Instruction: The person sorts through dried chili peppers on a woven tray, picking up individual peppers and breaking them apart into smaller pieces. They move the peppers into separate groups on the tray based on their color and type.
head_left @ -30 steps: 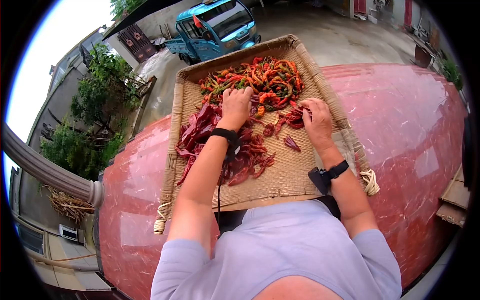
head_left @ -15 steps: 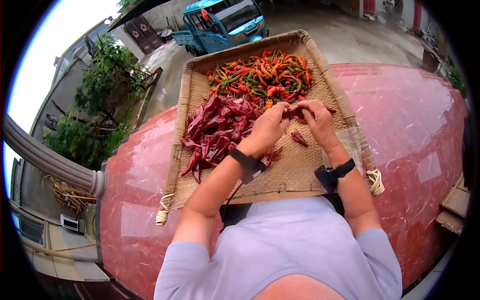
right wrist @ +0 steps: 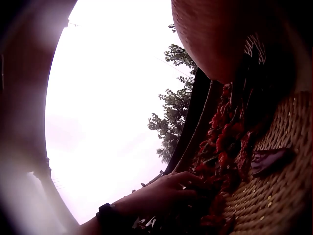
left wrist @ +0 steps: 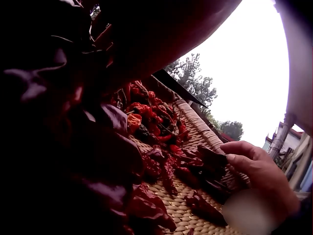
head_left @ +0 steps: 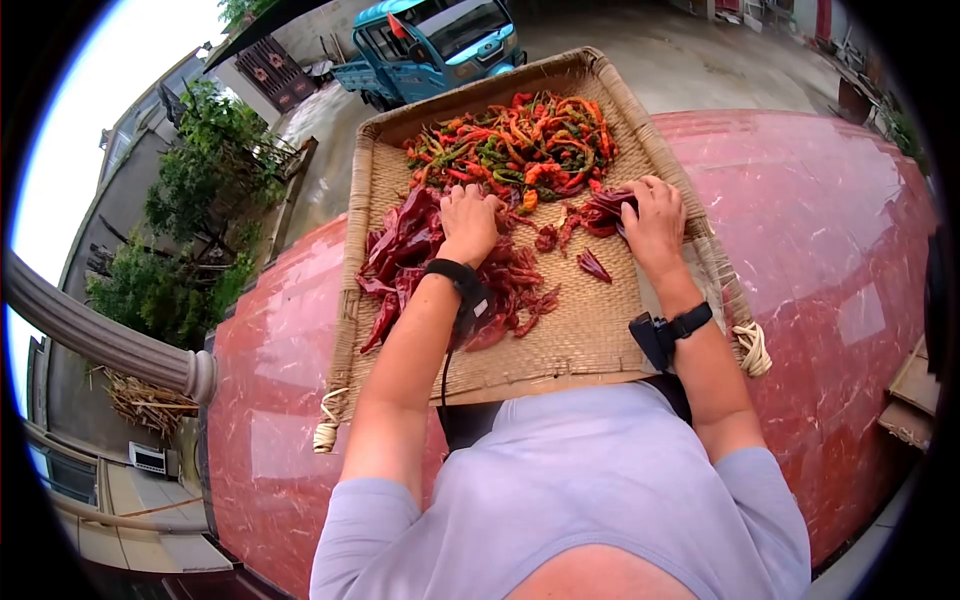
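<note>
On a shallow woven tray (head_left: 570, 350), my left hand (head_left: 468, 225) reaches into the upper edge of a pile of large dark red dried chili peppers (head_left: 400, 245). Its fingertips are hidden among the peppers; in the right wrist view the left hand (right wrist: 164, 196) shows from the side. My right hand (head_left: 657, 228) is at the tray's right side, over a smaller group of dark red peppers (head_left: 603, 212). Seen from the left wrist, its thumb and finger pinch a dark dried chili pepper (left wrist: 212, 157). One loose pepper (head_left: 593, 265) lies on the weave between the hands.
Thin orange, red and green peppers (head_left: 520, 145) fill the tray's far end. Raised rims edge the tray, which rests over the person's lap. Around it spreads a red polished stone surface (head_left: 800, 230). A blue cargo truck (head_left: 430, 50) stands beyond.
Half a second ago both hands met at the right around a dark pepper. The left hand has since gone back to the large pile; the right still holds a pepper over the smaller group.
</note>
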### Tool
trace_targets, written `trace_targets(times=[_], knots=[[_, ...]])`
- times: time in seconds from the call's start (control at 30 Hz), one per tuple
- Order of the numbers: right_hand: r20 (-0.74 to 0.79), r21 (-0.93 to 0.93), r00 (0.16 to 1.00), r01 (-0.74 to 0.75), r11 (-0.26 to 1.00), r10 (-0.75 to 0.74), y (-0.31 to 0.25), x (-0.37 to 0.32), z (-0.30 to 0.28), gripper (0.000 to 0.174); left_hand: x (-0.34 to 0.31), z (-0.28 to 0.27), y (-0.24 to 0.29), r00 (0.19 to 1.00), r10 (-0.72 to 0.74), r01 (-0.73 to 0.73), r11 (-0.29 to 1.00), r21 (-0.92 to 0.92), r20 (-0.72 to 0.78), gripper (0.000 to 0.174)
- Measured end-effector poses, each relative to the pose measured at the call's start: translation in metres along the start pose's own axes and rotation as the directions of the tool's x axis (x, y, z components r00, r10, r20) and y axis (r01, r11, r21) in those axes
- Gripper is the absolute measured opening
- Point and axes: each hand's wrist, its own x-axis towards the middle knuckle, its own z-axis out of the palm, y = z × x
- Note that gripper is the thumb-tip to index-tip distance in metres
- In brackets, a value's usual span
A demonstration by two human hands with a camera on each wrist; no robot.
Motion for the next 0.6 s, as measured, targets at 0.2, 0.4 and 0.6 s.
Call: trace_targets(times=[0.2, 0.4, 0.6], knots=[[-0.082, 0.092, 0.996, -0.012, 0.996, 0.020, -0.001, 0.004, -0.001, 0.025, 0.000, -0.005, -0.011, 0.992, -0.009, -0.009, 0.990, -0.139, -0.129, 0.015], [-0.103, 0.235, 0.992, 0.093, 0.968, -0.070, -0.006, 0.007, -0.006, 0.025, -0.012, -0.040, -0.003, 0.965, -0.225, 0.137, 0.869, -0.475, -0.135, 0.019], [0.011, 0.502, 0.971, 0.200, 0.841, -0.237, -0.033, 0.002, -0.022, 0.034, -0.031, -0.066, 0.024, 0.966, -0.226, 0.207, 0.385, -0.900, 0.126, 0.023]])
